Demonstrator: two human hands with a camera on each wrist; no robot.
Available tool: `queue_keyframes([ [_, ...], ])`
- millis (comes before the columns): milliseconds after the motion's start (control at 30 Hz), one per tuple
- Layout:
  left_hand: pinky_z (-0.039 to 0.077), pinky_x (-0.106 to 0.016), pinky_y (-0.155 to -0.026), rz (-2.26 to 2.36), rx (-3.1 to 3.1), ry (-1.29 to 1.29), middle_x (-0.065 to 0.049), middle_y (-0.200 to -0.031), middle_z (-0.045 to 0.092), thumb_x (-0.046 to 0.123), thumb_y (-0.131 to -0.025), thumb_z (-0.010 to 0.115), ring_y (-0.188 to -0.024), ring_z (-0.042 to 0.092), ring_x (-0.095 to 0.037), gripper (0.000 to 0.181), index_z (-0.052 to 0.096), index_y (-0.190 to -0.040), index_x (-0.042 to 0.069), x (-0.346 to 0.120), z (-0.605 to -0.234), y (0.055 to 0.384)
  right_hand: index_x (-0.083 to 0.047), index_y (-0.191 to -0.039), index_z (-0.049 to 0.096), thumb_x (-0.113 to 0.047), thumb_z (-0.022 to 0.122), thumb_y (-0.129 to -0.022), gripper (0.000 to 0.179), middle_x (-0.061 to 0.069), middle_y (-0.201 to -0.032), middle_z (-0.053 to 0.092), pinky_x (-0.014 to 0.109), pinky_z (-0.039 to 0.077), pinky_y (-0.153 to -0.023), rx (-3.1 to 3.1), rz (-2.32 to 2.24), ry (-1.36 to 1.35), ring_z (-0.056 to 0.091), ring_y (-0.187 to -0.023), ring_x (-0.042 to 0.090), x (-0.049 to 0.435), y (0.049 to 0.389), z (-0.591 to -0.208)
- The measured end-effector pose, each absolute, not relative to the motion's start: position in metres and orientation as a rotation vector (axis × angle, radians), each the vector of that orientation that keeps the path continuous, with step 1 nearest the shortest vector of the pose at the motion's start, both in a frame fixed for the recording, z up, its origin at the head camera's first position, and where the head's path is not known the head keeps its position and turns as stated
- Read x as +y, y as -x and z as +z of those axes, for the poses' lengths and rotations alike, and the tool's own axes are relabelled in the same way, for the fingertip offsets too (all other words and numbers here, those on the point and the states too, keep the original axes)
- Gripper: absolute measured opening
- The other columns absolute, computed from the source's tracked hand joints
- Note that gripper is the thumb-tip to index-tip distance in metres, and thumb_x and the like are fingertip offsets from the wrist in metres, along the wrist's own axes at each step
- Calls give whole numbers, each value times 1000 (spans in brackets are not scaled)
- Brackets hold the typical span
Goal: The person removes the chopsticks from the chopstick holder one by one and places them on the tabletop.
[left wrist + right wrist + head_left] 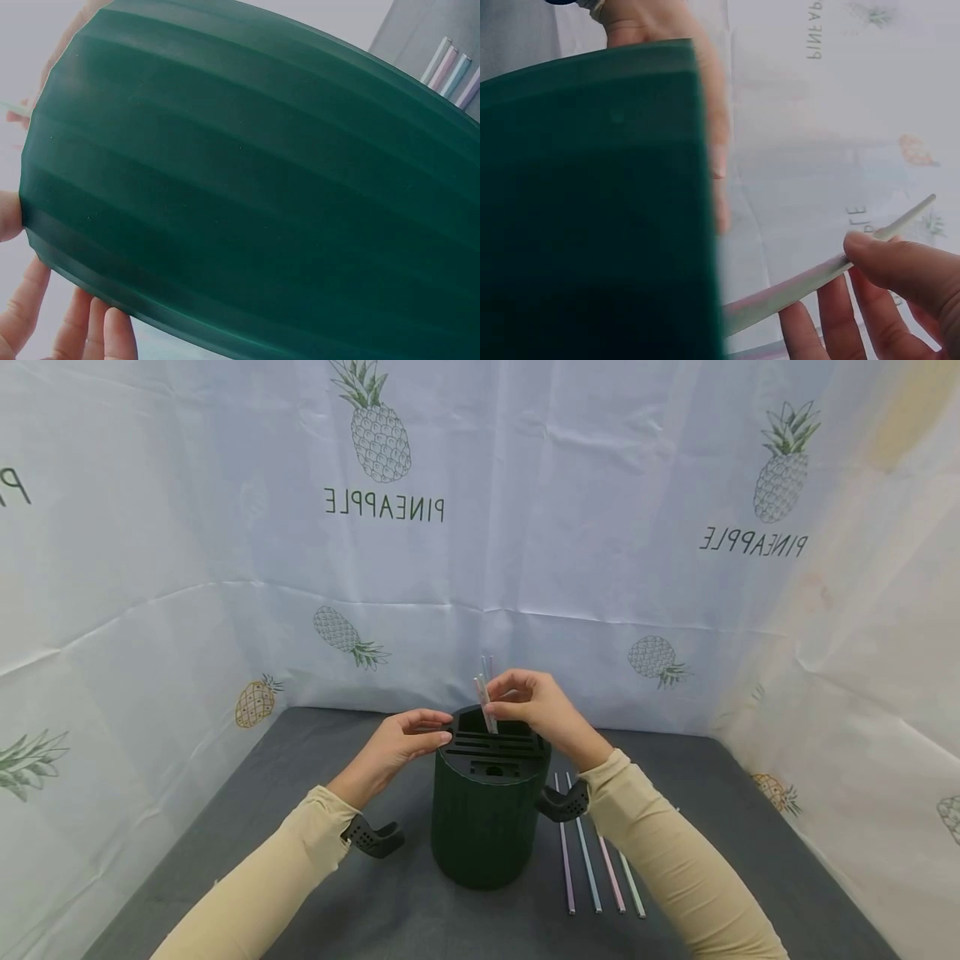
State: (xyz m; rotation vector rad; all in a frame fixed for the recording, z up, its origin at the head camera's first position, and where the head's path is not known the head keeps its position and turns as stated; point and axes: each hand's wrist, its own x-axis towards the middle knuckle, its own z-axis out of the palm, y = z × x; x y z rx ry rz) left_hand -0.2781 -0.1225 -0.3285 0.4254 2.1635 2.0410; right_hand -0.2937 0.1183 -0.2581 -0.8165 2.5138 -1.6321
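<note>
A dark green utensil holder (483,827) stands upright on the table, with a slotted black top (491,756) and a wider opening at its far side. My right hand (540,706) is above that opening and pinches a pale chopstick (821,276) between thumb and fingers, its lower end inside the opening. Thin pale sticks (487,665) rise behind the held one. At the left of the rim, my left hand (397,743) touches the holder with fairly straight fingers (71,326) and thumb. In the right wrist view the holder's wall hides the chopstick's lower part.
Several pastel chopsticks (583,868) in purple, blue, pink and green lie side by side to the right of the holder, partly under the right forearm. The dark grey table (352,910) is bordered by a white pineapple-print cloth (525,568) at the back and sides.
</note>
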Motion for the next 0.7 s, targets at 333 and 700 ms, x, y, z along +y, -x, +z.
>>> queue_keyframes([
  [333, 43, -44, -108, 2056, 2138, -427, -13, -132, 54, 20, -89, 71, -116, 57, -21, 47, 57, -131, 4, -123, -329, 278, -4, -106, 65, -6, 70, -88, 18, 1, -100, 65, 35, 58, -87, 2397, -1991, 921, 68, -98, 22, 129, 290, -233],
  [700, 44, -41, -107, 2050, 2136, -444, -12, -129, 55, 20, -89, 71, -114, 58, -19, 47, 57, -131, 4, -124, -330, 278, -9, -99, 70, 11, 64, -86, 24, 4, -101, 67, 31, 60, -79, 1945, -2638, 1048, 68, -87, 15, 158, 280, -193],
])
